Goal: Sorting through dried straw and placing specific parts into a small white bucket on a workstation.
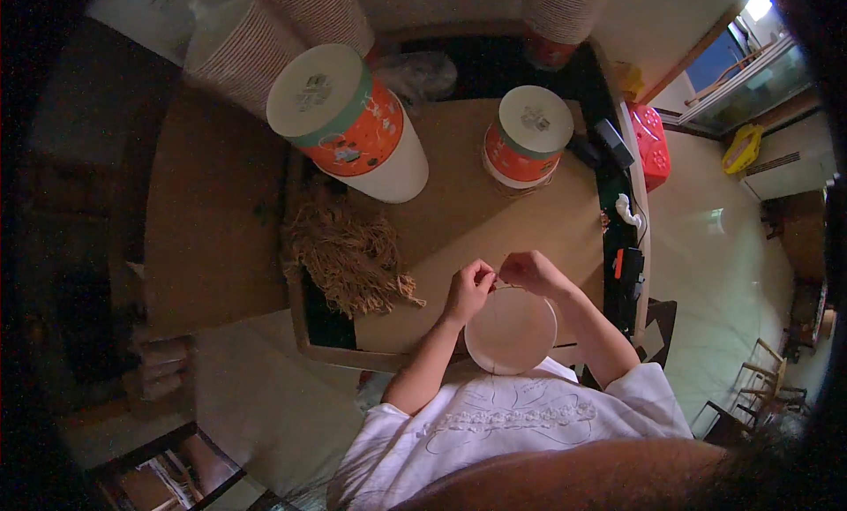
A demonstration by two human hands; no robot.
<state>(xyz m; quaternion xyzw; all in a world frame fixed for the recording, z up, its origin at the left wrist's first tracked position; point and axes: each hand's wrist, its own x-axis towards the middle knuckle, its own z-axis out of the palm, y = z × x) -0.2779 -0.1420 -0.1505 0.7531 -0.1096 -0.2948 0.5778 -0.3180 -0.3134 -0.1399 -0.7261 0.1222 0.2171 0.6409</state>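
Observation:
A white paper bucket (512, 334) stands at the table's near edge, against my body, its round opening toward me. Over its far rim my left hand (472, 290) and my right hand (534, 273) meet, both closed in a pinch. Between the fingertips is a thin strand, apparently cord; a fine line runs from there across the bucket. Fingers cover most of the pinched part. Left of my hands lies a loose heap of brown cords (348, 255), their ends trailing toward my left wrist.
Farther back stand a tall stack of orange-and-white buckets (353, 127) with green rims and a shorter stack (529, 136). Tall nested stacks (238, 52) rise behind. Along the right edge lie a black box (614, 143), crumpled white tissue (627, 211) and an orange-black tool (626, 268). A red stool (650, 145) stands beyond.

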